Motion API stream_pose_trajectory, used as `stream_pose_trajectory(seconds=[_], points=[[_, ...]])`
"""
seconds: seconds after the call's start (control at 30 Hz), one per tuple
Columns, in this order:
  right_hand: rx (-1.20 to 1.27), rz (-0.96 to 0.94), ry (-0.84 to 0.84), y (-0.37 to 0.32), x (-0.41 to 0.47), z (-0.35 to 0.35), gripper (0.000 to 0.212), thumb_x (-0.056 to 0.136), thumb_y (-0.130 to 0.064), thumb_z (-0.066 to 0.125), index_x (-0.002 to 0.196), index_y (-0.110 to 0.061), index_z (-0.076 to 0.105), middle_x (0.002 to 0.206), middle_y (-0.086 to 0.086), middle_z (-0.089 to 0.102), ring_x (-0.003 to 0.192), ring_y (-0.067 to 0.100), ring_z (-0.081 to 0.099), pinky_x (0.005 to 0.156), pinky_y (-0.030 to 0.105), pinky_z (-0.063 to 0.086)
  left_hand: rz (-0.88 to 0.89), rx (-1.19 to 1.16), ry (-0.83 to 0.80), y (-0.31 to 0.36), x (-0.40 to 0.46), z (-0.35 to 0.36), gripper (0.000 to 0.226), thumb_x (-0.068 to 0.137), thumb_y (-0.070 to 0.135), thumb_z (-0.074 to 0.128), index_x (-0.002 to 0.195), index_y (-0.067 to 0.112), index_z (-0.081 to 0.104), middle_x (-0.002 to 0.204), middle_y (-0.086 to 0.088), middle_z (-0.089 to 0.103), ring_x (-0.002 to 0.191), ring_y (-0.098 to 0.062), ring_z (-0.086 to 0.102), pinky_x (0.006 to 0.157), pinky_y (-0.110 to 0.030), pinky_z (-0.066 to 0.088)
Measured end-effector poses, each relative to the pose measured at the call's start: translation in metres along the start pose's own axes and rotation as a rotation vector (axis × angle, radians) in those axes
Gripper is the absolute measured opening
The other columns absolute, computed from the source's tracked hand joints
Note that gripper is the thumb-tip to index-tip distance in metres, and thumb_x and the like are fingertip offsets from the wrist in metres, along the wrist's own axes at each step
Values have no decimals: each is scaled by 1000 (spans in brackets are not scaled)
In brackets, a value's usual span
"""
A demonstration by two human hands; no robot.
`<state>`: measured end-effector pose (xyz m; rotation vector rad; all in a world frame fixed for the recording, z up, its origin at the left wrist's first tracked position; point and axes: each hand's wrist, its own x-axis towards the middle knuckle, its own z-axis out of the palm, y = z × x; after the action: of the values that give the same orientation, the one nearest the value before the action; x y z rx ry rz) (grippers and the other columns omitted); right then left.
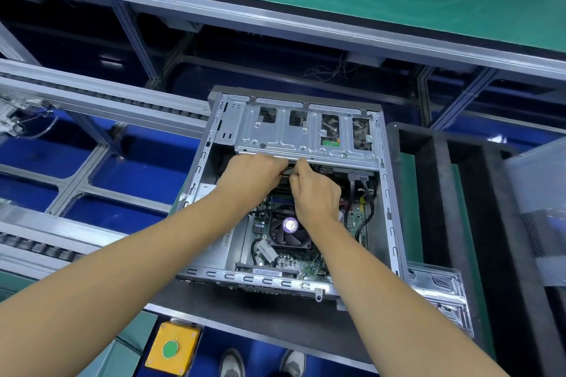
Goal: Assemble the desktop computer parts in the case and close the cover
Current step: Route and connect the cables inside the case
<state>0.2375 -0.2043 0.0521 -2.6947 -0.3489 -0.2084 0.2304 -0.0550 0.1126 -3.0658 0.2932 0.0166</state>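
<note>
An open grey computer case [390, 193] lies flat in front of me, its motherboard [356, 217] and a black CPU fan [286, 234] showing inside. A silver drive cage [294, 135] spans the far end. My left hand [248, 179] and my right hand [315, 193] meet just under the cage's near edge. Both pinch a small dark cable or connector [287, 171] between their fingertips. What the connector joins to is hidden by my fingers.
A black foam tray [435, 193] stands right of the case, with a metal bracket [441, 288] at its near end. A perforated grey panel [539, 211] leans at the far right. Conveyor rails [101, 101] run to the left. A yellow box with a green button [171, 349] sits below.
</note>
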Motion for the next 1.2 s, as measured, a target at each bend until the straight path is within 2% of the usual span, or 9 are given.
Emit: stream_pose_trajectory(seconds=[0.17,0.3,0.43,0.57,0.7,0.8,0.9,1.1,1.2], points=[[-1,23,33,2,0,0,12,101,-20,44,90,-18,45,50,-12,28,47,26,41,49,27,9,24,169,-44,5,-1,2,27,89,3,60,110,20,58,87,6,61,71,-21,58,56,-32,37],[28,3,44,1,-1,0,12,100,-19,43,90,-15,49,50,-12,30,47,25,40,51,28,7,13,193,-86,8,2,0,29,88,0,62,111,17,61,91,2,65,83,-24,69,59,-33,40],[20,-11,33,0,-1,2,16,100,-22,39,93,-14,50,55,-6,40,50,25,42,49,29,9,10,216,-121,14,10,-1,26,88,-2,63,107,16,63,83,2,55,87,-23,69,61,-33,40],[24,-5,8,3,-1,3,12,102,-21,41,92,-18,45,55,-9,35,52,25,41,49,30,9,31,235,-127,16,12,4,25,90,-1,62,108,15,61,96,0,65,89,-24,70,62,-34,39],[24,-33,23,0,-2,2,25,98,-24,31,96,-13,54,60,-2,47,54,26,44,52,33,18,22,175,-109,13,13,10,30,88,-2,62,111,16,61,95,0,67,87,-24,70,61,-33,43],[65,-32,37,2,-4,0,16,100,-18,42,92,-13,55,58,-2,48,52,26,44,51,31,14,15,98,-112,11,14,11,36,88,-4,62,116,17,59,94,-1,67,84,-25,68,61,-33,45],[64,-9,-28,3,-5,0,12,99,-23,43,88,-20,45,59,-2,52,54,27,47,52,32,19,-7,36,-127,9,16,10,37,88,-8,59,116,16,59,86,-1,58,74,-24,61,60,-33,45],[-12,-40,-78,-3,-1,0,16,90,-39,38,85,-25,41,67,-5,51,61,26,50,58,34,25,-24,-47,-109,8,13,9,32,92,-3,53,115,17,61,98,-5,66,86,-27,68,67,-35,51],[-34,-25,-93,-4,1,1,18,92,-42,46,85,-25,43,69,-9,48,61,24,45,62,34,27,-32,-71,-125,7,15,9,32,92,-1,53,116,18,61,101,-5,66,89,-28,68,71,-37,54]])
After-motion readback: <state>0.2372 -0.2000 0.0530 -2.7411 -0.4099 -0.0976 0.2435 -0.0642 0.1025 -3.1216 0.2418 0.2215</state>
